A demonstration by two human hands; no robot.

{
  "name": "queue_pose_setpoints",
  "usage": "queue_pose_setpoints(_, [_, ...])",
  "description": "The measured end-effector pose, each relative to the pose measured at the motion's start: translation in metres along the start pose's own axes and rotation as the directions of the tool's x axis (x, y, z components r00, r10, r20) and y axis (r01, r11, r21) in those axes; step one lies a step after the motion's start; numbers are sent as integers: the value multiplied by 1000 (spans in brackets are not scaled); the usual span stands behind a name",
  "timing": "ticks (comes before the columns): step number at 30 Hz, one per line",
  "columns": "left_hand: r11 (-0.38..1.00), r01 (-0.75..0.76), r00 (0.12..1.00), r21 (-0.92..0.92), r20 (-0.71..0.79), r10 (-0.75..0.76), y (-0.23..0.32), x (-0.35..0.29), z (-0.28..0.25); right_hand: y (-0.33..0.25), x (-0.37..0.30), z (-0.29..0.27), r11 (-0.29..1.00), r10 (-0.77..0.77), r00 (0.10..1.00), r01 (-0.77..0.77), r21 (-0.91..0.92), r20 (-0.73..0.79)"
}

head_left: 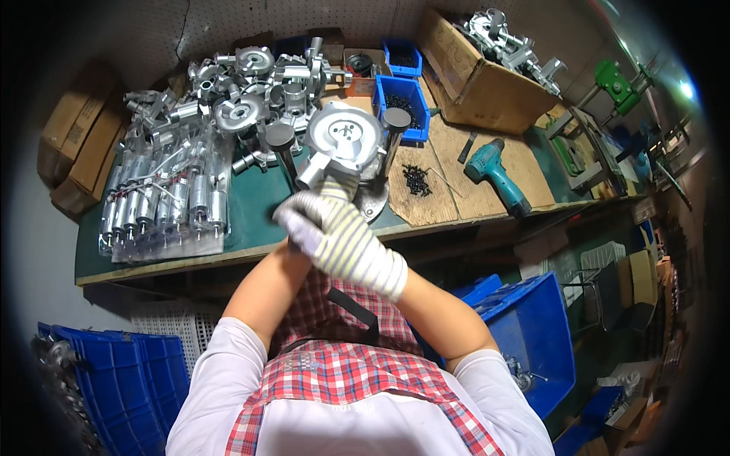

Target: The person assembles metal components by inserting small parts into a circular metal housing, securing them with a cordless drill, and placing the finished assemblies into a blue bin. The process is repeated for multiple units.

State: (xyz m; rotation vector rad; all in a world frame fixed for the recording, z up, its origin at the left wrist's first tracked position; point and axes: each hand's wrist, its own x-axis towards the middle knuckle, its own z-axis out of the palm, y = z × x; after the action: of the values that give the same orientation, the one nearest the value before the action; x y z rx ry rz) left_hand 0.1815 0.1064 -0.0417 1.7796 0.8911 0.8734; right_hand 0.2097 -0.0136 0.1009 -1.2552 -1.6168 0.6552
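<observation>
My right hand (346, 239), in a striped knit glove, crosses in front of my left. Its fingers curl at the left side, and what they close on is hidden. My left forearm (270, 285) runs up behind that glove, so the left fingers cannot be made out. Just beyond the hands, a round silver metal housing (365, 137) with a short side tube sits face up on a fixture. Dark round caps top the fixture's two posts, the left post (280, 138) and the right post (396, 119). A metal base plate (372, 204) shows beneath.
Silver castings (239, 112) pile up at the back left, behind bagged metal cylinders (144, 205). Right of the fixture lie black screws (415, 180) and a teal power drill (493, 173) on cardboard. Blue bins (403, 99) and a carton (487, 83) stand behind; a blue crate (532, 327) is below right.
</observation>
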Motion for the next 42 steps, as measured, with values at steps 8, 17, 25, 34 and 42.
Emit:
queue_pose_setpoints(8, [997,32,998,-68,-48,-35,1,22,-3,-26,-78,-53,952,-165,984,140,-271,-72])
queue_pose_setpoints(17, [986,20,998,-163,54,-11,39,9,-21,11,-163,-92,952,265,899,-301,-50,-349])
queue_pose_setpoints(25, [996,23,617,-88,785,55,123,-91,29,31,-173,-92,951,-216,855,74,-301,-471])
queue_pose_setpoints(34, [996,83,451,39,890,-72,149,-141,0,102,-421,-211,856,393,141,-417,305,-909])
queue_pose_setpoints(42, [979,202,946,34,254,-204,87,-149,-136,295,-684,-273,-40,372,145,-984,-172,-917])
